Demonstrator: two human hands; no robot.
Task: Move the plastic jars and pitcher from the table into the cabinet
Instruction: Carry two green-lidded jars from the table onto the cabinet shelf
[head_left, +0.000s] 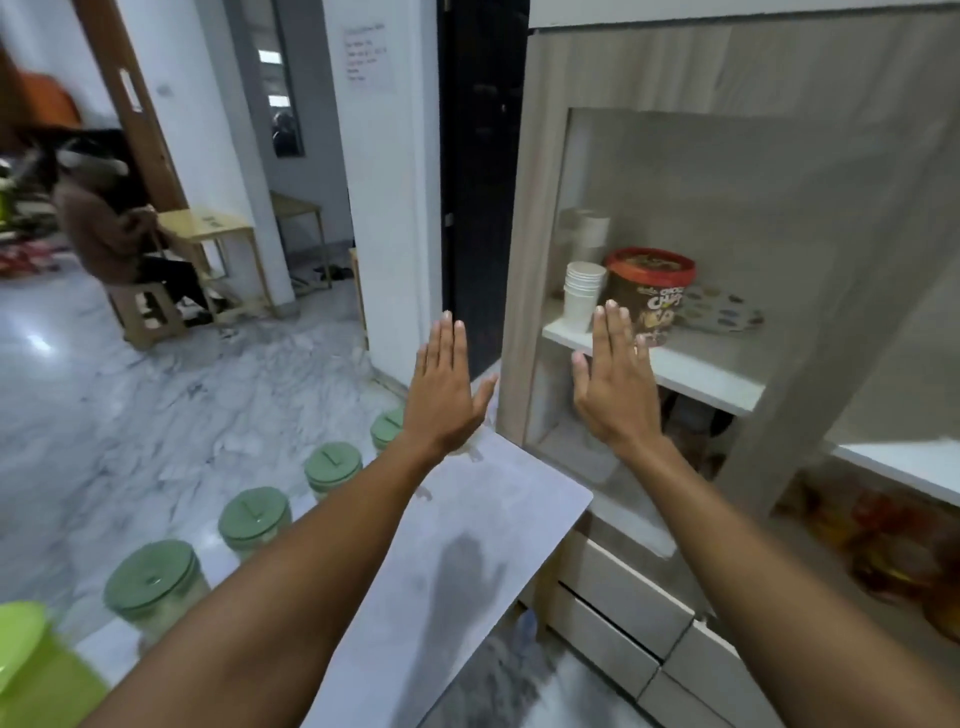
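Several clear plastic jars with green lids stand in a row along the left edge of the white table (467, 545): the nearest jar (153, 584), a second jar (253, 518), a third jar (332, 467) and a far jar (387, 428) partly hidden by my left wrist. A lime-green plastic item (31, 670), possibly the pitcher, shows at the bottom left corner. My left hand (444, 387) and my right hand (615, 384) are both held up flat, fingers extended, holding nothing, in front of the cabinet (524, 260). The right hand is over the glass door.
Inside the cabinet, the shelf (691, 371) holds stacked white cups (582, 299), a red-lidded chocolate tub (649, 291) and patterned plates (722, 312). Drawers (623, 608) sit below. A seated person (114, 234) and wooden tables are far left on the marble floor.
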